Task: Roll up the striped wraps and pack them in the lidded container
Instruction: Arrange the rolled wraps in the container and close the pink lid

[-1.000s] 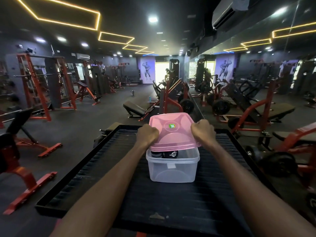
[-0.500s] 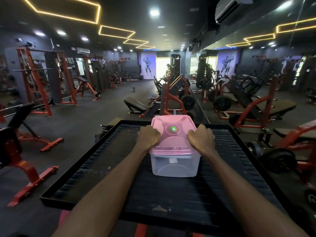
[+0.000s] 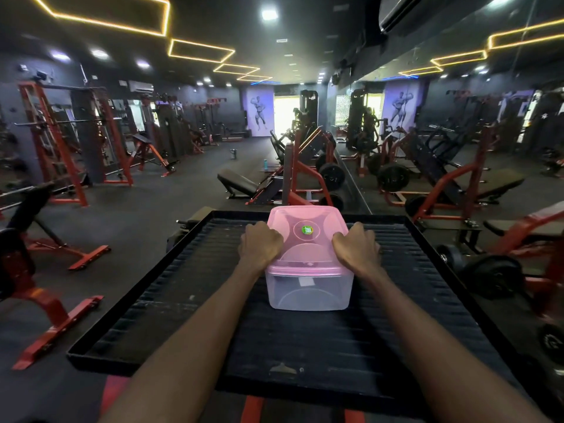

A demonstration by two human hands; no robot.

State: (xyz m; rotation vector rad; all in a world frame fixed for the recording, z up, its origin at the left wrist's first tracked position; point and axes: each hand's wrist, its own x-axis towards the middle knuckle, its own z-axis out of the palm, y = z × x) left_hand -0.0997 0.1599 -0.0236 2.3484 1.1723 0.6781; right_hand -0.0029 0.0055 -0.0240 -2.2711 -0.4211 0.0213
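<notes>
One clear container (image 3: 308,293) on the black ribbed platform (image 3: 189,288), one pink lid (image 3: 306,236) seated on top, I see two hands, left hand (image 3: 259,247) and right hand (image 3: 355,250), fingers curled, pressing the lid's side edges, wraps not visible.

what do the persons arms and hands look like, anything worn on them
Both forearms are bare as far as the view shows: no sleeves, gloves, watch or bands. The left hand and the right hand show no rings from behind; the fingertips are hidden.
</notes>
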